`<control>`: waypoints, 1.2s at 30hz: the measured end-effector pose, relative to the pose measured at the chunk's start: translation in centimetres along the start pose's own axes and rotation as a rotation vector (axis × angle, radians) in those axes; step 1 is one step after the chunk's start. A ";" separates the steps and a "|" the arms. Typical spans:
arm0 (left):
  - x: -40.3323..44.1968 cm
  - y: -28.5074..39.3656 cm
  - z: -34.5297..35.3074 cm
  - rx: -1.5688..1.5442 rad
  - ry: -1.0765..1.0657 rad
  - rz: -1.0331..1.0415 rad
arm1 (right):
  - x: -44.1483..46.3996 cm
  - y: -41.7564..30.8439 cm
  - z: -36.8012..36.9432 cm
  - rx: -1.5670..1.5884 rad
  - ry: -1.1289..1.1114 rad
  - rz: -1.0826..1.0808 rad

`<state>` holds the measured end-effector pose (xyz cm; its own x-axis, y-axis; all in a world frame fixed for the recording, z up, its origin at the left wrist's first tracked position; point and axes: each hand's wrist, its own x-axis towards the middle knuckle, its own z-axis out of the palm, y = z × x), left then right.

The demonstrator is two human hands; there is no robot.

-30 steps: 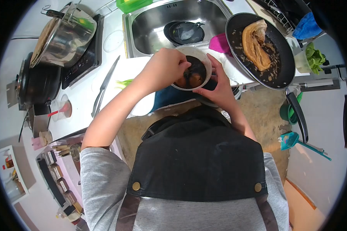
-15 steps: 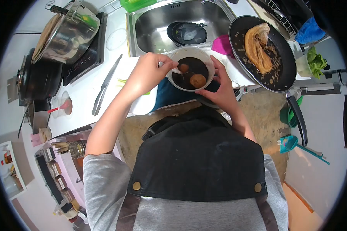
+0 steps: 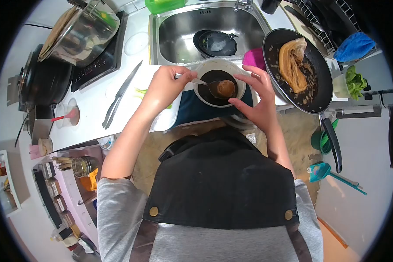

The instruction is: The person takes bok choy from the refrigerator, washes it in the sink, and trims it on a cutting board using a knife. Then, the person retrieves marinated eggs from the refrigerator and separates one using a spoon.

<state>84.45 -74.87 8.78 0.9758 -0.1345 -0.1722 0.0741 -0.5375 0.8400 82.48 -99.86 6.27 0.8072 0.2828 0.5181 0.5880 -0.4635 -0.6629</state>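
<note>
My left hand [image 3: 169, 85] pinches the handle of a metal spoon [image 3: 199, 81]. A brown-stained, egg-like ball [image 3: 226, 88] rests in the spoon's bowl, over a white round tub [image 3: 218, 65] of dark brown liquid [image 3: 204, 92]. My right hand [image 3: 258, 92] is at the tub's right side, thumb and fingers spread around the ball and the rim. Whether its fingertips touch the rim I cannot tell. Under the tub lies a dark blue cloth [image 3: 192, 111]. Left of it is a white cutting board [image 3: 163, 121] with green scraps.
A knife [image 3: 121, 94] lies on the counter at the left. Behind the tub is a sink [image 3: 174, 30] holding black dishes [image 3: 214, 43]. At right a frying pan [image 3: 273, 52] holds a browned slab of meat [image 3: 291, 67]. A steel pot [image 3: 89, 37] stands upper left.
The spoon has come up with one ball in it; before, two balls showed in the liquid. My right hand has loosened from the tub's side, its fingers now spread near the rim.
</note>
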 end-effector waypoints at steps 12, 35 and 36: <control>0.7 2.3 -0.8 0.060 0.041 0.055 | 2.0 0.1 -2.1 0.042 0.013 -0.085; -2.2 3.7 3.4 0.407 0.236 0.266 | 1.2 1.4 -0.1 -0.118 -0.115 0.081; -2.3 3.7 3.4 0.413 0.231 0.253 | 1.5 1.4 0.3 -0.142 -0.136 0.111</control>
<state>81.78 -79.40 10.51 0.9760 -0.1408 0.1664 -0.2111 -0.8010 0.5602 84.51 -99.83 5.91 0.8717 0.3297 0.3627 0.4899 -0.6089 -0.6239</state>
